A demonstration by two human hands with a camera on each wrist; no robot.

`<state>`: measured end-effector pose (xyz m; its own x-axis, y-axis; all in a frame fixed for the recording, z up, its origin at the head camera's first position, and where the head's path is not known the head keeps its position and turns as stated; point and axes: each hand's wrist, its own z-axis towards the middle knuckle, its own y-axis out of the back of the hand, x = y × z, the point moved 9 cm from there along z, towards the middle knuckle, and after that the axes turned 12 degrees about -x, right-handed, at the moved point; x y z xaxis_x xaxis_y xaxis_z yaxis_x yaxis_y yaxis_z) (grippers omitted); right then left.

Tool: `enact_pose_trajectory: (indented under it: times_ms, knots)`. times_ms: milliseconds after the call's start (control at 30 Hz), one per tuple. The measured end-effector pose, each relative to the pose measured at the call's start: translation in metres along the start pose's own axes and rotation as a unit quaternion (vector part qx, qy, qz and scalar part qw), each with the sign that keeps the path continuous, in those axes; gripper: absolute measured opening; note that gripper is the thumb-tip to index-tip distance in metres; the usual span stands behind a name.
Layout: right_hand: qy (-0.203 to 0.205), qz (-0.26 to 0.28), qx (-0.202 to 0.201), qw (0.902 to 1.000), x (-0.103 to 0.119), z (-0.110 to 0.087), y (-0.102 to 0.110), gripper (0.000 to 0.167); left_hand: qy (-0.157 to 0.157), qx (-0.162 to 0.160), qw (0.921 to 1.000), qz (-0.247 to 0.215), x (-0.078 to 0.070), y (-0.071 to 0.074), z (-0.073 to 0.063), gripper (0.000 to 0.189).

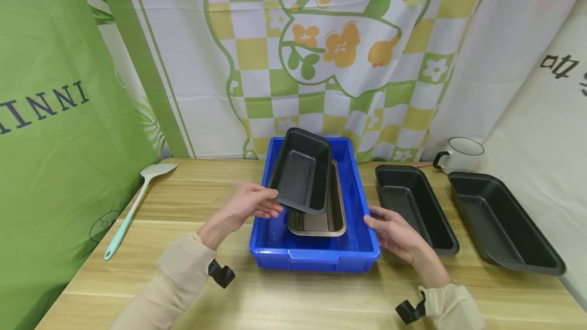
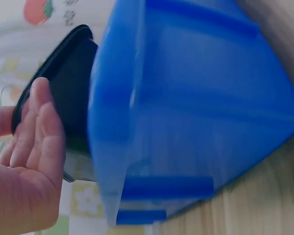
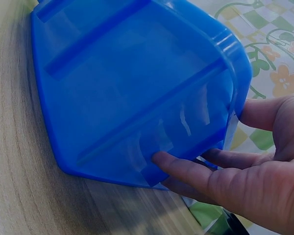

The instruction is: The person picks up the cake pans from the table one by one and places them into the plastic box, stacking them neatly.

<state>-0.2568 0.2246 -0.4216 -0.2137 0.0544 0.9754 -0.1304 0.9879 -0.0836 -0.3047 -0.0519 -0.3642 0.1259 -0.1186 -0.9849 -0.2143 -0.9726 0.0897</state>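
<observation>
Blue plastic bin (image 1: 275, 259) right in front of me on the wood table (image 1: 202, 182), and both my hands are busy with it. My left hand (image 1: 249, 201) is pinching the near left corner of a dark loaf pan (image 1: 300, 177), thumb on the top of the rim and fingers underneath, so not much gap there. That pan is over the left side of the bin, sitting at a slant, with its far end up around the bin's far edge. It covers a good chunk of a brown loaf pan (image 1: 321, 223) that's lying inside the bin; can't tell if the two pans are actually touching.

My right hand (image 1: 396, 233) has hold of the bin's right wall, thumb at the rim, fingers spread along the outside.

Over to the right I've got two more dark ones side by side: one pan (image 1: 405, 205) just beside my right hand, and another pan (image 1: 504, 225) further right. There's a white mug (image 1: 460, 157) with a black handle behind them at the far right. Way over on the left is a spatula (image 1: 131, 210), pale head at the far end, mint handle toward me. Flowery checked curtain (image 1: 339, 75) hangs along the far side.
</observation>
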Motion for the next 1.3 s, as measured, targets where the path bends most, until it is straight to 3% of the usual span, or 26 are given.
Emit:
enact_pose_trajectory:
  times_ms: [233,400,533,700,833,933,1100,1300]
  knots:
    - [-0.002,0.000,0.001,1.0000,0.000,0.000,0.000,0.069,0.019,0.022,0.9994,0.021,0.008,-0.023,0.003,0.030]
    - [0.003,-0.002,0.003,1.0000,0.002,0.000,-0.001,0.068,0.021,0.022,0.9989,0.036,0.012,-0.025,0.003,0.028]
    - [0.003,-0.002,0.003,1.0000,0.002,-0.001,-0.002,0.068,0.014,0.017,0.9957,0.090,0.011,-0.022,0.003,0.025]
    - [0.002,-0.004,0.002,1.0000,0.001,-0.001,-0.001,0.068,-0.014,0.010,0.9799,0.199,0.001,-0.021,0.002,0.024]
    - [0.004,-0.009,0.002,1.0000,0.001,-0.001,-0.001,0.069,-0.035,-0.004,0.9598,0.278,-0.011,-0.023,0.000,0.026]
    - [0.004,-0.011,-0.001,0.9999,0.001,0.000,0.000,0.068,-0.032,-0.001,0.9479,0.317,-0.011,-0.029,-0.001,0.026]
    - [0.000,-0.010,0.000,1.0000,0.000,0.000,-0.001,0.068,-0.001,0.009,0.9424,0.334,0.000,-0.034,-0.004,0.025]
    - [0.003,-0.004,0.003,1.0000,0.001,0.000,-0.001,0.067,0.006,0.023,0.9481,0.317,-0.001,-0.034,-0.003,0.024]
